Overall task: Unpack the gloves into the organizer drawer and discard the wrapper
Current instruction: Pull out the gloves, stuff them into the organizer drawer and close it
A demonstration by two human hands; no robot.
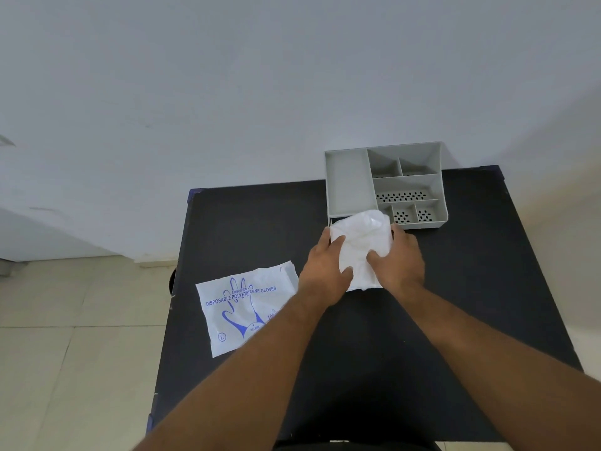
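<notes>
A stack of thin white plastic gloves (pixel 359 240) lies on the black table, just in front of the grey organizer (pixel 348 183). My left hand (pixel 327 270) grips the stack's left edge and my right hand (pixel 401 260) grips its right side. The far end of the stack touches the organizer's front wall. The organizer has one long compartment on the left and several smaller perforated ones on the right. The flat wrapper (pixel 242 307), white with blue print of a hand and "disposable polyethylene gloves", lies near the table's left edge, partly under my left forearm.
The black table (pixel 260 222) stands against a pale wall, with the organizer at its far right corner. Beige floor tiles (pixel 74 353) lie to the left. A dark seat edge (pixel 357 445) shows at the bottom of the view.
</notes>
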